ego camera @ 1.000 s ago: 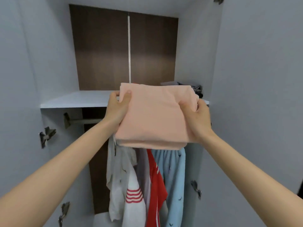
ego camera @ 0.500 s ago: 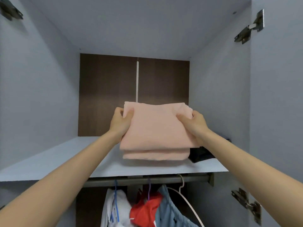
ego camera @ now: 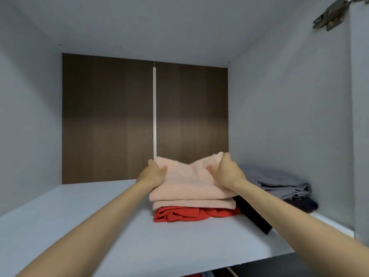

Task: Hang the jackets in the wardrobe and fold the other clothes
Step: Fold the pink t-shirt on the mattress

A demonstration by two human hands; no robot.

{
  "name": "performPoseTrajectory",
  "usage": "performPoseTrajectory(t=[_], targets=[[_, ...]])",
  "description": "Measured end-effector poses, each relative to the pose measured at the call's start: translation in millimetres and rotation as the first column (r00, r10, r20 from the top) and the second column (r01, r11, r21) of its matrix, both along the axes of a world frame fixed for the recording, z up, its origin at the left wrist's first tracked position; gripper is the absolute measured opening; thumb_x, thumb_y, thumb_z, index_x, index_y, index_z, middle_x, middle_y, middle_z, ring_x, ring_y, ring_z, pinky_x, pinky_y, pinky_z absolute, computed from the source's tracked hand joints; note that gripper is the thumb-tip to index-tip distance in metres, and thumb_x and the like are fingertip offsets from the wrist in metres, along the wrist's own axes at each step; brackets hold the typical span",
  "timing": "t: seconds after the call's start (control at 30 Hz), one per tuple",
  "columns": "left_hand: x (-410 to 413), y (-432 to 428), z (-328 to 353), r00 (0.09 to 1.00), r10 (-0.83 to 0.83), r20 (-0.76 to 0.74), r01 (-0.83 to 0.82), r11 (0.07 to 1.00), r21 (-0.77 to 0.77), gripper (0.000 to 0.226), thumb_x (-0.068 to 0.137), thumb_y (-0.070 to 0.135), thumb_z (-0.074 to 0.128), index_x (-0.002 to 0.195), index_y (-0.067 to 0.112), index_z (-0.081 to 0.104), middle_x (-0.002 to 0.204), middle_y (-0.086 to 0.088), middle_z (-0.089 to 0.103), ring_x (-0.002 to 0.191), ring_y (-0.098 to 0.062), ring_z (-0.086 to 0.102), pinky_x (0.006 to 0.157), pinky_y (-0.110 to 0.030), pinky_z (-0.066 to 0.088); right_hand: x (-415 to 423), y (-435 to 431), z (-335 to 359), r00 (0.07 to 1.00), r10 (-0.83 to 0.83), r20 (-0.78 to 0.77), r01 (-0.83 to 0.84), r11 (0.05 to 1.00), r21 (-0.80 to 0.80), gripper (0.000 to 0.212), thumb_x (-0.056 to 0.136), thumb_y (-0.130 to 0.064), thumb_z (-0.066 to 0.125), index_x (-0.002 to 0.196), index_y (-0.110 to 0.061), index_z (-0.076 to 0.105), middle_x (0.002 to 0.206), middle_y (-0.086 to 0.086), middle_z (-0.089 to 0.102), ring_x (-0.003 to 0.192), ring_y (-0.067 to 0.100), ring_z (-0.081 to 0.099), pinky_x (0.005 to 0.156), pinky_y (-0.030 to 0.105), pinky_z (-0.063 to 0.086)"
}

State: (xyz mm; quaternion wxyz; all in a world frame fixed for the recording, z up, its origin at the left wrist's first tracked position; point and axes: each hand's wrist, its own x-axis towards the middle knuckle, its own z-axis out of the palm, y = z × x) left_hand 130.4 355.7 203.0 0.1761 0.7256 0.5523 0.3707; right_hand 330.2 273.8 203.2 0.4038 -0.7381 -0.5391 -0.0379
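Note:
A folded pink garment (ego camera: pixel 189 184) lies on top of a folded red garment (ego camera: pixel 191 214) on the wardrobe's upper shelf (ego camera: pixel 79 220). My left hand (ego camera: pixel 152 174) grips the pink garment's left edge, thumb on top. At the far right corner my right hand (ego camera: pixel 227 170) pinches it and lifts that corner slightly. Both forearms reach in over the shelf.
Right of the pile, against the wardrobe's right wall, lies a folded grey garment (ego camera: pixel 279 183) over black clothes (ego camera: pixel 257 214). The back panel (ego camera: pixel 111 120) is dark brown. A door hinge (ego camera: pixel 331 17) sits at the top right. Tops of hanging clothes (ego camera: pixel 207 274) peek out below the shelf.
The view rose from the hanging rail to the upper shelf. Both hands carried the pink garment forward and set it down onto the red garment.

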Motion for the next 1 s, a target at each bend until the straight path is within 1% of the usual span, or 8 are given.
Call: performPoseTrajectory(t=[0.1,0.17,0.27,0.43,0.63,0.73,0.87,1.0], targets=[[6,-9,-3,0.953,-0.024,-0.302,0.032,0.999,0.023,0.072,0.098,0.046,0.034,0.152,0.018,-0.004,0.154,-0.018,0.021,0.138,-0.037,0.028,0.110,-0.044,0.029,-7,5,-11,0.979,0.037,0.200,-0.014,0.993,-0.114,0.065,0.098,-0.034,0.045,0.145,-0.003,0.012,0.125,0.019,0.056,0.111,0.035,0.055,0.078,0.038,0.039],[10,-19,-3,0.893,-0.033,-0.448,0.100,0.987,0.127,0.063,0.098,0.049,0.030,0.152,0.032,0.003,0.160,-0.009,-0.007,0.146,-0.035,-0.004,0.115,-0.054,0.009,-8,3,-11,0.945,-0.023,0.325,0.058,0.993,-0.099,0.082,0.098,-0.032,0.046,0.150,-0.001,-0.009,0.143,0.019,0.040,0.127,0.033,0.041,0.094,0.040,0.038],[15,-24,-5,0.805,-0.045,-0.592,0.211,0.954,0.214,0.054,0.098,0.044,0.024,0.150,0.032,0.020,0.158,0.000,-0.021,0.143,-0.025,-0.027,0.113,-0.055,-0.012,-11,2,-10,0.775,-0.098,0.624,0.081,0.995,0.056,0.079,0.097,-0.033,0.045,0.152,-0.011,-0.008,0.160,0.011,0.001,0.145,0.032,0.012,0.116,0.043,0.020],[16,-15,-25,0.774,-0.165,-0.612,0.216,0.976,0.009,0.054,0.099,0.042,0.013,0.152,0.034,0.008,0.161,-0.006,-0.003,0.148,-0.024,-0.006,0.117,-0.045,-0.009,-17,20,-26,0.804,0.179,0.568,-0.036,0.967,-0.253,0.053,0.102,-0.043,0.017,0.151,-0.022,0.020,0.156,0.007,0.024,0.143,0.031,0.016,0.116,0.050,0.011],[6,-14,-34,0.841,-0.206,-0.500,0.188,0.978,-0.087,0.054,0.097,0.046,0.015,0.150,0.039,0.008,0.160,-0.009,-0.004,0.148,-0.023,-0.007,0.117,-0.039,-0.005,-14,29,-33,0.880,0.256,0.400,-0.093,0.919,-0.384,0.054,0.101,-0.045,0.010,0.153,-0.030,0.013,0.160,-0.001,0.016,0.146,0.028,0.011,0.117,0.054,0.000],[4,-22,-32,0.850,-0.189,-0.492,0.176,0.982,-0.072,0.054,0.098,0.047,0.016,0.151,0.038,0.012,0.161,-0.007,0.001,0.148,-0.021,-0.002,0.117,-0.039,-0.002,-17,18,-32,0.874,0.265,0.408,-0.113,0.927,-0.359,0.052,0.102,-0.040,0.013,0.152,-0.026,0.020,0.156,0.001,0.027,0.143,0.028,0.019,0.116,0.053,0.003],[0,-46,-26,0.876,-0.145,-0.461,0.170,0.985,0.014,0.053,0.101,0.045,0.019,0.151,0.030,0.020,0.159,-0.001,0.020,0.146,-0.022,0.014,0.118,-0.043,0.010,-21,-10,-27,0.891,0.262,0.370,-0.189,0.957,-0.220,0.044,0.102,-0.031,0.030,0.142,-0.017,0.043,0.143,0.008,0.047,0.131,0.030,0.038,0.109,0.043,0.028],[-7,-88,-17,0.918,-0.060,-0.392,0.149,0.968,0.201,0.049,0.100,0.035,0.033,0.148,0.028,0.029,0.148,-0.003,0.041,0.136,-0.030,0.035,0.113,-0.042,0.026,-15,-49,-13,0.844,0.217,0.491,-0.221,0.974,-0.051,0.040,0.098,-0.020,0.043,0.138,-0.020,0.049,0.144,0.001,0.046,0.131,0.023,0.040,0.099,0.036,0.039]])
